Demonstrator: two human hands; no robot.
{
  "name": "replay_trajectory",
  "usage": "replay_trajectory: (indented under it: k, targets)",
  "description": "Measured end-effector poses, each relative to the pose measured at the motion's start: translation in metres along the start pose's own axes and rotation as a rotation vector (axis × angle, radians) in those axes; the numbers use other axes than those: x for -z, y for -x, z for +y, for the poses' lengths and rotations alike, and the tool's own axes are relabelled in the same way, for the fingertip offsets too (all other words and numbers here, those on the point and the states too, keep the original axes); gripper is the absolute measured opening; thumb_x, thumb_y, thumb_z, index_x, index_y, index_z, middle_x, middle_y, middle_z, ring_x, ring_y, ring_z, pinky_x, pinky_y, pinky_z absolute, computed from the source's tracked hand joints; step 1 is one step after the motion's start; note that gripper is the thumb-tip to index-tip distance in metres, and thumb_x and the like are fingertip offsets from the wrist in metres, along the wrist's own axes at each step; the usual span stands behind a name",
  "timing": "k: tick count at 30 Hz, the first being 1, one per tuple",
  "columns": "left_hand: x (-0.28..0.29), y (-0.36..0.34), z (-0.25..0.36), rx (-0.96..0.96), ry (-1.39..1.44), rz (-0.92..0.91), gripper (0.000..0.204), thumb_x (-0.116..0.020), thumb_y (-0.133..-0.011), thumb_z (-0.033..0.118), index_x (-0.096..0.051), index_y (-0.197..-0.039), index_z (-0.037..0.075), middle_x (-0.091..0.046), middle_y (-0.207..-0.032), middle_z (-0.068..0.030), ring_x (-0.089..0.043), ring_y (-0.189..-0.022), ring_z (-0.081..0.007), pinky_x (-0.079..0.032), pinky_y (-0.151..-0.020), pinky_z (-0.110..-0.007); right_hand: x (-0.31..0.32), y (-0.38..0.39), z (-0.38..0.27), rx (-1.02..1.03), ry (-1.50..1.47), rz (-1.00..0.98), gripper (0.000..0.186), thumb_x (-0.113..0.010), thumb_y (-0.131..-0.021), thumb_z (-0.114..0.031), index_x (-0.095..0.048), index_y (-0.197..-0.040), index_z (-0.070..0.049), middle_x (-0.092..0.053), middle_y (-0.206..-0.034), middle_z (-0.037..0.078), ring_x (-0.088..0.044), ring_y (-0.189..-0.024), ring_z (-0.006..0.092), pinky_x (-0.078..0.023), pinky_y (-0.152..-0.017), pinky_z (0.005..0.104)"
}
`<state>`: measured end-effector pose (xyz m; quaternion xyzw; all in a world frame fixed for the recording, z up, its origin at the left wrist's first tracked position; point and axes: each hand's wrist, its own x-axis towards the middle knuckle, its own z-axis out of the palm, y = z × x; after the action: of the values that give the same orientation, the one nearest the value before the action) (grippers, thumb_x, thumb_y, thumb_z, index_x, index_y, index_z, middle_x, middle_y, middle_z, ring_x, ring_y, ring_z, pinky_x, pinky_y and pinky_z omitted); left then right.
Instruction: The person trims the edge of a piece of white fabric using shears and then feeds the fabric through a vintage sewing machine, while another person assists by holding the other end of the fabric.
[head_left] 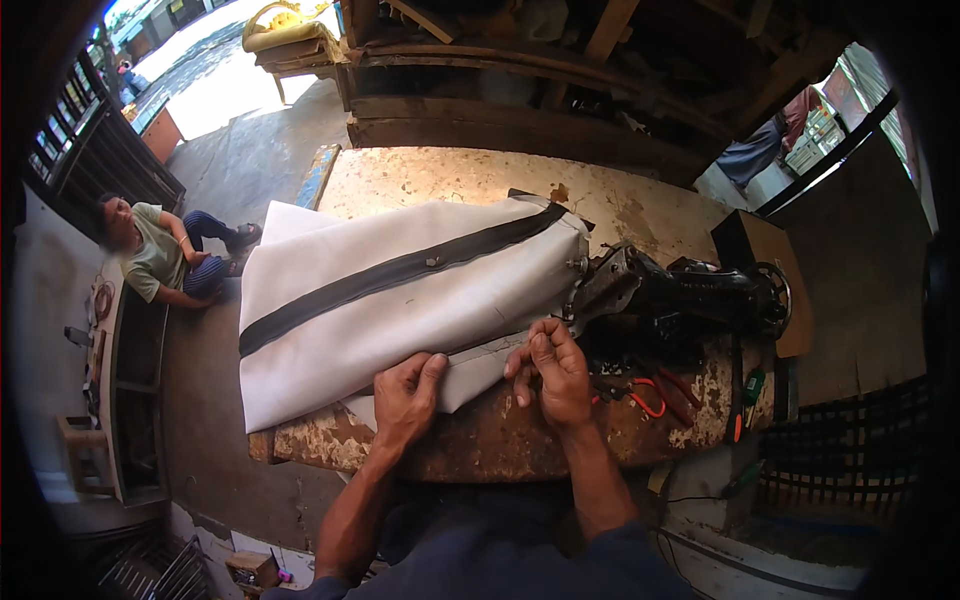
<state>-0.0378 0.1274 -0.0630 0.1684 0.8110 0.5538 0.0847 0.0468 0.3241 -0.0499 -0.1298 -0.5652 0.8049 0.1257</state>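
A large white sheet of material (350, 290) with a long black zipper strip (370, 280) lies across a worn wooden table (350, 450). Its right end meets a black sewing machine (700, 295). My left hand (406, 400) is closed on the sheet's lower folded edge. My right hand (550, 375) is raised over the edge near the machine, thumb and forefinger pinched; what they hold, perhaps a fine thread, is too small to tell. Red-handled tools (645, 400) lie just right of my right hand, and a green-handled tool (752, 390) is at the table's right edge.
A person (155, 250) sits on the floor at the left, beside a low cabinet (140, 400). A wooden rack (520, 120) stands behind the table, with a yellow chair (290, 50) beyond. Another person (755, 150) is partly visible at the back right, near a cardboard-coloured box (795, 330).
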Motion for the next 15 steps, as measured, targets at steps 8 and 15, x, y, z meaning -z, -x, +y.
replay_trajectory:
  k: [8,15]
  targets:
    - [0.001,0.001,-0.003,-0.007,-0.014,-0.016,0.036,-0.067,-0.104,0.028,-0.072,-0.086,-0.003,-0.055,-0.06,-0.0122,-0.049,-0.055,-0.0169,-0.043,-0.056,-0.037,-0.012,0.002,0.014,0.429,0.841,0.172,0.031,-0.079,-0.097,-0.02,-0.069,-0.121,-0.004,-0.064,-0.092,0.005,-0.06,-0.072,0.0088,-0.051,-0.063,0.0265]
    - [-0.002,0.001,0.002,-0.065,-0.047,-0.037,0.038,-0.068,-0.103,0.031,-0.071,-0.083,-0.001,-0.052,-0.058,-0.0141,-0.05,-0.052,-0.0194,-0.042,-0.055,-0.039,-0.005,0.015,0.019,0.043,0.177,0.002,0.009,-0.066,-0.107,-0.015,-0.071,-0.109,-0.007,-0.071,-0.095,0.002,-0.057,-0.071,0.0061,-0.044,-0.063,0.0236]
